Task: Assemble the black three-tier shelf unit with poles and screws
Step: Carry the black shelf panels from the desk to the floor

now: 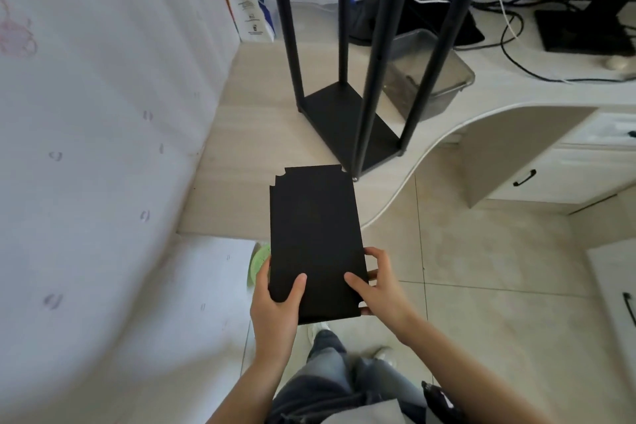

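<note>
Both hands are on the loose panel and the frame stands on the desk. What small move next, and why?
Probably carry the panel forward to the four poles and line up its notched far corners with them. The left hand and right hand grip its near end, and the poles carry only the bottom shelf.

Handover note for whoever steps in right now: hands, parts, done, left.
Left hand: grips the near left edge of the shelf panel, thumb on top.
Right hand: grips its near right edge, thumb on top.
Shelf panel: held roughly flat in the air at the desk's near edge, notched corners pointing away.
Done: four poles stand upright at the corners of the base panel on the desk.
Left: probably fit the held panel between the poles as the next tier, then the last tier and screws. I can see no loose screws.
</note>
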The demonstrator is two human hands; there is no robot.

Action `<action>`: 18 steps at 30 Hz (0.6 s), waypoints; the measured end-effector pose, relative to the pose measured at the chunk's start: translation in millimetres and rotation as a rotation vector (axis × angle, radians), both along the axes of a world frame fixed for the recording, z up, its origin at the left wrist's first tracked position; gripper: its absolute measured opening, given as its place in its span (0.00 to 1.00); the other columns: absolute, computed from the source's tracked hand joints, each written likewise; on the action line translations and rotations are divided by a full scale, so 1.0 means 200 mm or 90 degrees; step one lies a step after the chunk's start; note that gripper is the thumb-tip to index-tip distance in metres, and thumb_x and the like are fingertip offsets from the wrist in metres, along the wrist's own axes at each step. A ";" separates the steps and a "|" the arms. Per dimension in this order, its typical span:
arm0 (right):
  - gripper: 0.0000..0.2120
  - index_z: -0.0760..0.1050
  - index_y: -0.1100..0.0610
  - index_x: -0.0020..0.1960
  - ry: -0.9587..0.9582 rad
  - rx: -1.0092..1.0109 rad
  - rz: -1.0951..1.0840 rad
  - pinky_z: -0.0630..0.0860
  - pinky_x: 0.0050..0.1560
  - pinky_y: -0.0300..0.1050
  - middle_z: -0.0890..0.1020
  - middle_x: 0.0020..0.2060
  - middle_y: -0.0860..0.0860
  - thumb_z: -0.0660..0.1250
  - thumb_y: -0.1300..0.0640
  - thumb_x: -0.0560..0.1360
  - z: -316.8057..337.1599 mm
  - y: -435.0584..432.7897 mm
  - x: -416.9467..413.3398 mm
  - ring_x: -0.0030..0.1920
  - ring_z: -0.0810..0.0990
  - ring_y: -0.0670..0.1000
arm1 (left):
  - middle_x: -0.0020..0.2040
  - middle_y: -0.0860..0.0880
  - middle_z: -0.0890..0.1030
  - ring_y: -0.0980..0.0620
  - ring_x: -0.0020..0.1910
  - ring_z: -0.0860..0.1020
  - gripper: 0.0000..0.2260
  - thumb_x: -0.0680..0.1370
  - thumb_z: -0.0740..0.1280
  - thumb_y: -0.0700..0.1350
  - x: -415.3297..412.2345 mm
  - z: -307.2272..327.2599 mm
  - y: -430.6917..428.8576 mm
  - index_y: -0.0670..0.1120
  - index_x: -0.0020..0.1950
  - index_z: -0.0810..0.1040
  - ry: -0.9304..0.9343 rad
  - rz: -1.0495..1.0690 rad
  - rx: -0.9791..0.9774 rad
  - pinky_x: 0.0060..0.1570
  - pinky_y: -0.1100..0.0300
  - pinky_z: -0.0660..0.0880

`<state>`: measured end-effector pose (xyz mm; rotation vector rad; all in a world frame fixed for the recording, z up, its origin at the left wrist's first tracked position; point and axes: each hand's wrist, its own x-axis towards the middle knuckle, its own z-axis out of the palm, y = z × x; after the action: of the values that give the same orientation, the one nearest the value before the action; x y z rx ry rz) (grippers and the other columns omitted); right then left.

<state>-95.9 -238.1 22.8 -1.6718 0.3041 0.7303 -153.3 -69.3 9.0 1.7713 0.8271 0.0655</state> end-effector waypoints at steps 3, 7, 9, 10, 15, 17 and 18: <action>0.24 0.59 0.46 0.69 0.021 0.014 -0.010 0.80 0.34 0.38 0.77 0.53 0.53 0.68 0.55 0.79 0.00 -0.14 -0.10 0.49 0.82 0.51 | 0.58 0.66 0.75 0.57 0.59 0.77 0.25 0.77 0.73 0.52 -0.09 -0.01 -0.13 0.59 0.72 0.68 -0.001 -0.023 0.009 0.51 0.70 0.74; 0.23 0.60 0.46 0.69 0.050 0.006 -0.039 0.79 0.34 0.38 0.77 0.52 0.55 0.67 0.56 0.80 -0.02 -0.35 -0.22 0.48 0.83 0.52 | 0.64 0.59 0.77 0.55 0.64 0.76 0.27 0.77 0.73 0.52 -0.18 -0.03 -0.30 0.56 0.74 0.68 0.017 -0.065 0.002 0.65 0.52 0.77; 0.23 0.61 0.46 0.70 0.060 0.005 -0.068 0.81 0.35 0.40 0.78 0.52 0.57 0.67 0.56 0.80 -0.03 -0.46 -0.27 0.48 0.84 0.53 | 0.68 0.55 0.77 0.52 0.67 0.75 0.30 0.77 0.73 0.53 -0.19 -0.05 -0.39 0.55 0.76 0.67 0.026 -0.094 0.002 0.67 0.48 0.75; 0.23 0.61 0.46 0.70 0.066 0.006 -0.086 0.82 0.36 0.42 0.78 0.52 0.58 0.67 0.56 0.80 -0.04 -0.51 -0.29 0.48 0.84 0.53 | 0.69 0.55 0.77 0.52 0.68 0.75 0.30 0.77 0.74 0.52 -0.19 -0.05 -0.43 0.55 0.77 0.67 0.027 -0.110 0.002 0.68 0.48 0.75; 0.22 0.61 0.46 0.69 0.065 0.004 -0.182 0.84 0.40 0.46 0.79 0.51 0.57 0.67 0.56 0.80 -0.06 -0.75 -0.37 0.47 0.84 0.53 | 0.68 0.55 0.77 0.53 0.68 0.75 0.28 0.77 0.74 0.50 -0.12 -0.07 -0.66 0.54 0.75 0.69 0.022 -0.206 0.002 0.68 0.49 0.75; 0.22 0.61 0.46 0.69 0.064 0.003 -0.233 0.84 0.40 0.46 0.79 0.50 0.57 0.66 0.56 0.80 -0.08 -0.84 -0.39 0.46 0.84 0.52 | 0.68 0.55 0.77 0.53 0.68 0.75 0.28 0.76 0.74 0.50 -0.07 -0.08 -0.75 0.54 0.74 0.70 0.021 -0.253 0.002 0.67 0.49 0.75; 0.22 0.61 0.46 0.69 0.064 0.002 -0.261 0.84 0.40 0.47 0.79 0.50 0.56 0.66 0.56 0.80 -0.08 -0.88 -0.40 0.46 0.84 0.51 | 0.67 0.55 0.77 0.53 0.67 0.75 0.28 0.76 0.74 0.50 -0.04 -0.08 -0.79 0.54 0.75 0.70 0.020 -0.277 0.002 0.67 0.49 0.75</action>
<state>-176.5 -413.5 5.9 -1.5061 0.6937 0.5047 -162.1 -227.8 -7.6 1.9217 0.4483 -0.2495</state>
